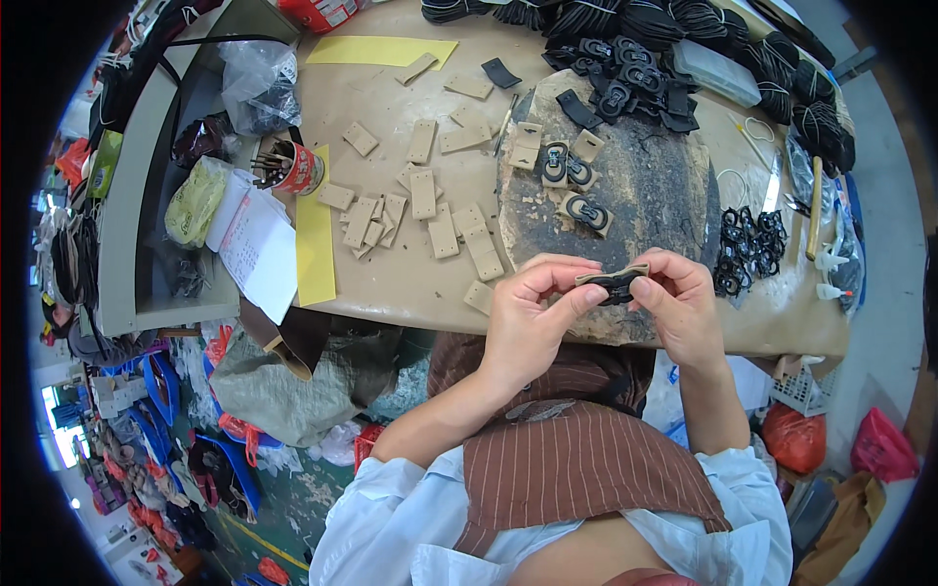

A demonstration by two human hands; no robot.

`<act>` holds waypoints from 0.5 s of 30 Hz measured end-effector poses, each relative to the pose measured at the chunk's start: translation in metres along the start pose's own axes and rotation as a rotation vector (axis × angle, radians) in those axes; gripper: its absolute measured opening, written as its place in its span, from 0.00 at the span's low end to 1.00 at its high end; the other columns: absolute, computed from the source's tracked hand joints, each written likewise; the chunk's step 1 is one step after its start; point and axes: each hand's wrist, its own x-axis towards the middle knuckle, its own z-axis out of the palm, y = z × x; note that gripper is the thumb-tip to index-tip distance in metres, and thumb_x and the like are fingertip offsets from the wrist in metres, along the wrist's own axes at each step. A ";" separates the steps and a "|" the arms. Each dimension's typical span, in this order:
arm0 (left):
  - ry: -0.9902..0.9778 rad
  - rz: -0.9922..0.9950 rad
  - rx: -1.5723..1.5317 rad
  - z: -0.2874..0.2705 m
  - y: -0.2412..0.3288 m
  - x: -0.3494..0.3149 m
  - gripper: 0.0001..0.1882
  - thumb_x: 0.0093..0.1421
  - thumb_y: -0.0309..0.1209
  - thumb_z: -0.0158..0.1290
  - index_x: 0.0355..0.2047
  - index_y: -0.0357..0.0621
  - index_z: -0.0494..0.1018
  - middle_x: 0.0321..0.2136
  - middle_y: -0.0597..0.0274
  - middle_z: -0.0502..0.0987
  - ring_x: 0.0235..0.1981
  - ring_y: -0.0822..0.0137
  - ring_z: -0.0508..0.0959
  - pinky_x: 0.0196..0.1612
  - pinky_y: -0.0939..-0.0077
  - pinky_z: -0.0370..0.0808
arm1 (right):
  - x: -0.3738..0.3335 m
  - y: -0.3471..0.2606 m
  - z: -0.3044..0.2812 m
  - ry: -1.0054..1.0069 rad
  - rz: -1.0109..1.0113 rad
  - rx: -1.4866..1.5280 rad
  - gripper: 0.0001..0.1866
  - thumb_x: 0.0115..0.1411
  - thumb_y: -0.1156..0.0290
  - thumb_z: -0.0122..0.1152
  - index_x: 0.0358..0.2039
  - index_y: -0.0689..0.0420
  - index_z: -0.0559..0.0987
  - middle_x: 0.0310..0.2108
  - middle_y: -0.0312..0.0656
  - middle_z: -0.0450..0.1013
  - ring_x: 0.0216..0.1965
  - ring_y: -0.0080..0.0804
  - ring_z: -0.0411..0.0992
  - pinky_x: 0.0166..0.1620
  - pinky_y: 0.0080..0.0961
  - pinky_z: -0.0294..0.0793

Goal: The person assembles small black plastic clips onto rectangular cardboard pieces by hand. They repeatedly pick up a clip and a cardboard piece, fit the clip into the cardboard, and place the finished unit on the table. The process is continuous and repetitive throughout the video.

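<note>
My left hand [523, 322] and my right hand [687, 313] pinch a small beige tab with a black fitting [616, 284] between thumbs and fingers, just above the near edge of a round, worn wooden block [664, 195]. The tab looks folded around the black part; the fingers hide some of it. Beyond my hands, a beige tab with a black buckle [588, 213] lies on the block, close to two more buckles [567, 164]. Several loose beige tabs with small holes [423, 193] are scattered over the table to the left.
Black buckles with straps [625, 83] are heaped at the block's far side. Small black hardware [748, 246] lies to its right, near a wooden-handled tool [814, 210]. A red can of rods [304, 172] and a paper sheet [259, 249] are at left. Cord bundles [650, 39] line the back.
</note>
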 end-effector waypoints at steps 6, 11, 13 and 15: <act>-0.233 -0.348 -0.400 -0.008 0.002 0.001 0.07 0.55 0.27 0.53 0.33 0.35 0.74 0.34 0.61 0.75 0.36 0.76 0.72 0.42 0.82 0.68 | -0.004 -0.008 -0.008 -0.154 0.111 0.081 0.06 0.55 0.75 0.58 0.32 0.62 0.73 0.27 0.31 0.68 0.28 0.13 0.66 0.32 0.10 0.65; -0.195 0.187 0.221 -0.013 0.002 0.000 0.07 0.53 0.26 0.56 0.30 0.36 0.74 0.37 0.59 0.75 0.35 0.76 0.73 0.41 0.81 0.68 | -0.002 -0.012 -0.004 -0.182 0.132 0.010 0.07 0.55 0.74 0.58 0.33 0.62 0.72 0.30 0.31 0.68 0.31 0.12 0.64 0.35 0.10 0.64; -0.170 0.138 0.164 -0.012 0.000 -0.003 0.06 0.53 0.26 0.56 0.30 0.37 0.74 0.39 0.59 0.74 0.36 0.77 0.72 0.42 0.81 0.68 | -0.001 -0.009 -0.003 -0.185 0.085 0.009 0.08 0.55 0.74 0.58 0.33 0.62 0.72 0.30 0.32 0.68 0.31 0.13 0.64 0.36 0.11 0.63; -0.143 0.013 0.016 -0.010 0.000 -0.007 0.06 0.52 0.26 0.56 0.31 0.37 0.75 0.40 0.59 0.73 0.37 0.77 0.72 0.42 0.81 0.68 | -0.003 -0.006 0.004 -0.113 -0.023 0.016 0.08 0.54 0.74 0.59 0.32 0.63 0.72 0.30 0.33 0.68 0.30 0.15 0.64 0.36 0.12 0.64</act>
